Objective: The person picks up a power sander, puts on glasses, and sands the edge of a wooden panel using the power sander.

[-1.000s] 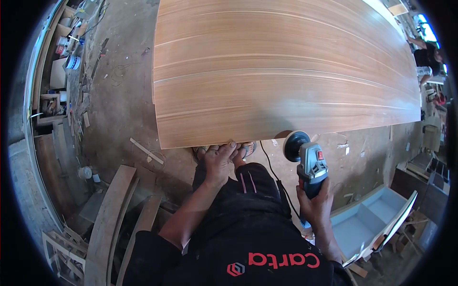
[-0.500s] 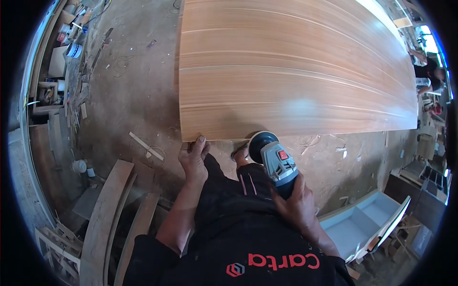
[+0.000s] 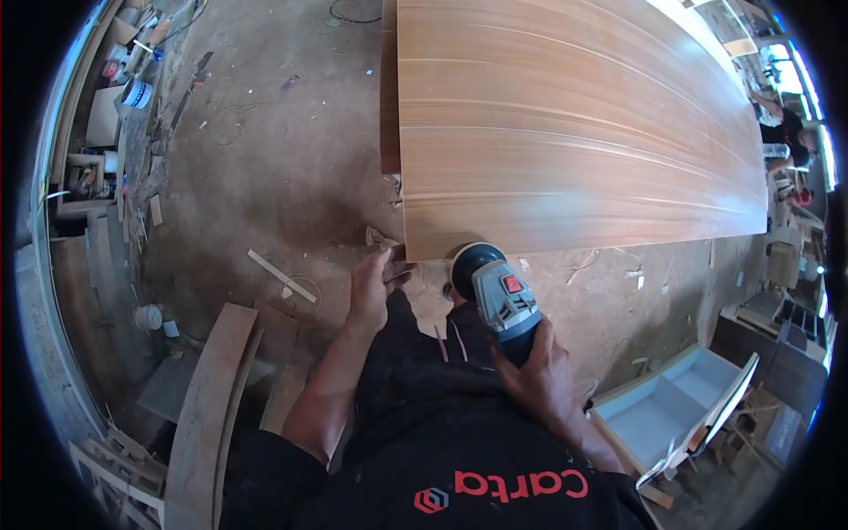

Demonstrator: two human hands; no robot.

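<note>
My right hand [image 3: 541, 371] is wrapped round the rear body of a grey and black disc sander [image 3: 506, 298] with a red switch. Its round pad [image 3: 477, 267] sits at the near edge of a large wood-grain panel [image 3: 574, 132], close to the left corner. Whether the pad presses on the edge I cannot tell. At that corner is my left hand [image 3: 371, 287], thumb raised and fingers apart. Its fingertips reach the corner and are partly in shadow.
An open drawer box [image 3: 662, 411] stands on the floor at the right. Long boards [image 3: 208, 406] lean at lower left, and a thin wood strip [image 3: 281, 276] lies nearby. Offcuts and a paint tub [image 3: 136, 93] line the left wall. Another person [image 3: 784, 132] is at far right.
The panel's left edge now appears further right in view. My left hand has loosened from its pinch on the near edge and shifted to the corner. The sander sits slightly further left.
</note>
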